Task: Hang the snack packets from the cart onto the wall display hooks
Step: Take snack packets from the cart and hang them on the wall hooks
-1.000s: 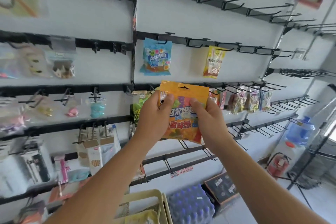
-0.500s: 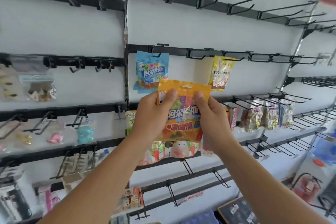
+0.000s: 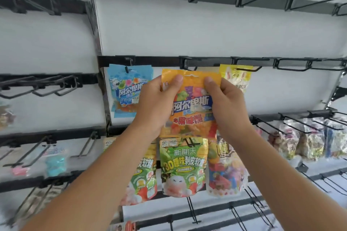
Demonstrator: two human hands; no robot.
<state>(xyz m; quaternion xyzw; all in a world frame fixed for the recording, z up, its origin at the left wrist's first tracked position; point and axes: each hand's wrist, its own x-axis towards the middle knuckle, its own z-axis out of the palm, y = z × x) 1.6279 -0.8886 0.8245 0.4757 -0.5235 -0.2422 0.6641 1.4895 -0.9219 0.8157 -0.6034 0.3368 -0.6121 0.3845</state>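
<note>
Both hands lift a glossy orange snack packet (image 3: 189,107) to the wall display, the left hand (image 3: 155,107) and right hand (image 3: 228,108) each pinching an upper corner, thumbs on the front flanking its punched hanging slot. The flat, crinkled foil pouch sits just below a black wire hook (image 3: 188,63), between a blue packet (image 3: 127,88) and a yellow packet (image 3: 236,77). It is higher than half a second ago.
</note>
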